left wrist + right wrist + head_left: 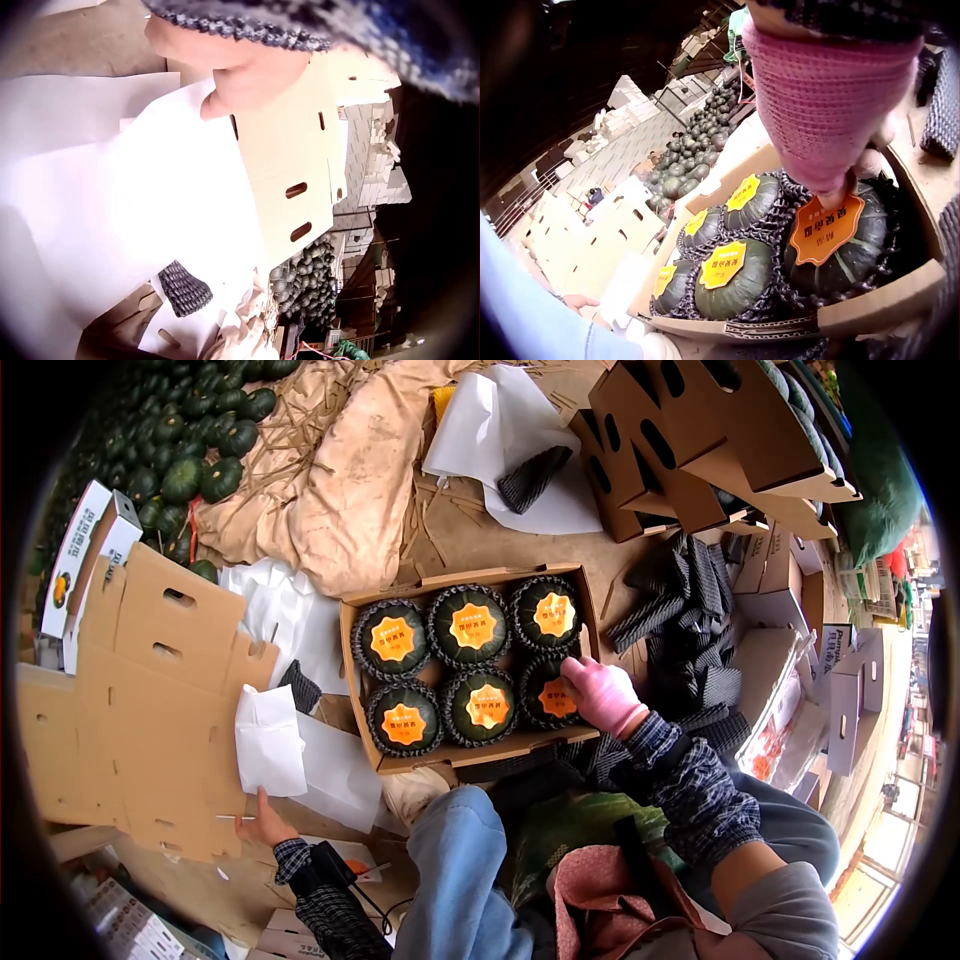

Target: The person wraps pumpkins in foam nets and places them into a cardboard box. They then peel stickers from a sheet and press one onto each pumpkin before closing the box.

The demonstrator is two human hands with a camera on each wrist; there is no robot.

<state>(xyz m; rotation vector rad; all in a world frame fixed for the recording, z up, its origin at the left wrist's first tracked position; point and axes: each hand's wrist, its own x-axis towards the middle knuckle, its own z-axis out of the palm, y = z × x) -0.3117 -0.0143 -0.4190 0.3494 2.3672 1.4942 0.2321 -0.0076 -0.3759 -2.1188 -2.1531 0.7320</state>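
Observation:
My left hand (pixel 266 825) pinches the lower edge of a white paper sheet (pixel 270 745), bright and washed out in the left wrist view. In a cardboard box (pixel 362 738) sit several dark green squashes (pixel 468 600), each in a black foam net with an orange label on top. My right hand (pixel 605 695), in a pink glove with bare fingertips, is at the near right squash (pixel 855 259). A fingertip presses on its orange label (pixel 821 232). The right wrist view shows the other fingers partly hidden behind the glove.
Flattened cardboard (pixel 150 700) lies at the left, beyond it a heap of loose squashes (pixel 180 475). Black foam nets (pixel 690 620) pile up right of the box. Brown cartons (pixel 690 430) stand at the far right. Another white sheet (pixel 490 420) lies behind the box.

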